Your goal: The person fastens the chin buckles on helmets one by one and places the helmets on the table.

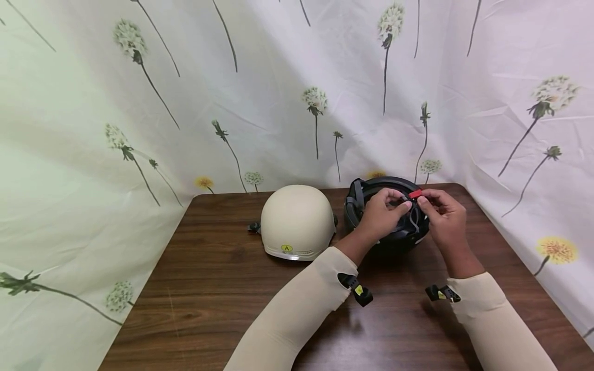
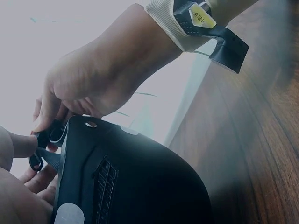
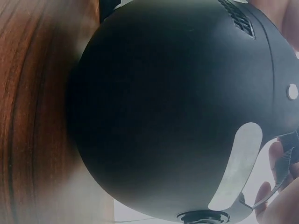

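Observation:
A black helmet lies upside down, its open side with straps and padding facing up. Over that opening, my left hand pinches a dark chin strap end between thumb and fingers. Close beside it, my right hand pinches a red buckle. Whether the two strap ends are joined cannot be made out. In the left wrist view the right hand reaches over the helmet rim to a black buckle part. A grey strap runs by the fingers in the right wrist view.
Left of the black helmet, a beige helmet sits dome up, with a yellow "A" sticker and a black strap end out to its side. Both stand near the back edge of the brown wooden table. A flower-printed curtain hangs behind.

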A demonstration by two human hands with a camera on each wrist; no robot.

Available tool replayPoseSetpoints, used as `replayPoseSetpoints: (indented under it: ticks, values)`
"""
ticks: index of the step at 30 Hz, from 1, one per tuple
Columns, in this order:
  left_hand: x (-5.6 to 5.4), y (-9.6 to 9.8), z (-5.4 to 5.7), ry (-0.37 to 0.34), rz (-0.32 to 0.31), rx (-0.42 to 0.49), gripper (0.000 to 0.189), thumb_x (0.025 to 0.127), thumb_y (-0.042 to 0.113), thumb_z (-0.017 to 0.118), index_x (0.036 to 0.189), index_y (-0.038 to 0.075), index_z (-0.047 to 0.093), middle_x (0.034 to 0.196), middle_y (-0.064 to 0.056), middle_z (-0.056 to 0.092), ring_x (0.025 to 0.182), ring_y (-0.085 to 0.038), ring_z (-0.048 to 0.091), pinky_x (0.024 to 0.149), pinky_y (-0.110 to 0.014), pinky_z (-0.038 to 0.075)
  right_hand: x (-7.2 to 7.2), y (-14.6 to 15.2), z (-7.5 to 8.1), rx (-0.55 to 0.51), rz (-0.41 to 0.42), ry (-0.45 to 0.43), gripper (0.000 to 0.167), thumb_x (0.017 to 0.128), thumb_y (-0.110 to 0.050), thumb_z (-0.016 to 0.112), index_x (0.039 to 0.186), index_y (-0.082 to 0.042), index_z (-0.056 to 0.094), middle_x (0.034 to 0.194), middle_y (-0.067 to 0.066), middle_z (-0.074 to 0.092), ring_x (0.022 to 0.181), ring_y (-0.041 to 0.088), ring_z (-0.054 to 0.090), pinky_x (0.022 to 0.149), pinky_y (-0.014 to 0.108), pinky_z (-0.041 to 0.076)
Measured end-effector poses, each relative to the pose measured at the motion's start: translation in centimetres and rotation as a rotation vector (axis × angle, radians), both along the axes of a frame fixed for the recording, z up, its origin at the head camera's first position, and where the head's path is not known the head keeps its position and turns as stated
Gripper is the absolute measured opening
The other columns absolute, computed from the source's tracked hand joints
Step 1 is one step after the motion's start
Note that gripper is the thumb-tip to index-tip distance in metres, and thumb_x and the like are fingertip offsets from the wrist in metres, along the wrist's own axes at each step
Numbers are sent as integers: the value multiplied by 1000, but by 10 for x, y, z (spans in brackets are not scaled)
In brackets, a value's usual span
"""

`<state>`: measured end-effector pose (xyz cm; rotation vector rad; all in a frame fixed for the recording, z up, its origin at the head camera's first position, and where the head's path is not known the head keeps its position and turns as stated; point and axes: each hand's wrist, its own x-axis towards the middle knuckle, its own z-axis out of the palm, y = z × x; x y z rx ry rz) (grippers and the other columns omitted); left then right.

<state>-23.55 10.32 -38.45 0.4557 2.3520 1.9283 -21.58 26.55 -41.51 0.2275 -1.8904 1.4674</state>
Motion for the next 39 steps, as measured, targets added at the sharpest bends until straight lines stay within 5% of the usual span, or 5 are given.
replayPoseSetpoints:
  ticks: [15, 27, 33, 39]
  values:
    - [-2, 1, 0, 25, -2, -73, 16, 101, 24, 74, 112, 16, 66, 109, 4, 76, 77, -7, 60, 70, -22, 50, -2, 0, 0, -31, 56, 41, 14, 96, 6, 71, 106, 15, 69, 94, -11, 73, 78, 4, 63, 68, 15, 48]
    - [-3, -3, 1, 75, 6, -93, 24, 101, 23, 74, 121, 13, 66, 116, 2, 73, 96, -6, 63, 85, -23, 53, -6, 3, 0, -8, 157, 14, 33, 99, 5, 67, 130, 15, 58, 104, -10, 75, 90, 4, 69, 77, 15, 52]
    - [-3, -8, 1, 111, 9, -104, 44, 100, 26, 75, 141, 17, 60, 141, 2, 64, 134, -12, 57, 104, -28, 51, -9, 4, -2, 80, 125, -12, 40, 99, 6, 66, 138, 6, 56, 125, 22, 72, 116, 4, 63, 95, 22, 44]
    - [-2, -14, 4, 156, 15, -81, 44, 99, 22, 76, 139, 14, 62, 142, -2, 62, 133, -15, 56, 104, -29, 52, -10, 5, -5, 108, 110, -19, 45, 97, 11, 66, 140, 9, 53, 131, 36, 62, 124, 7, 61, 102, 23, 39]
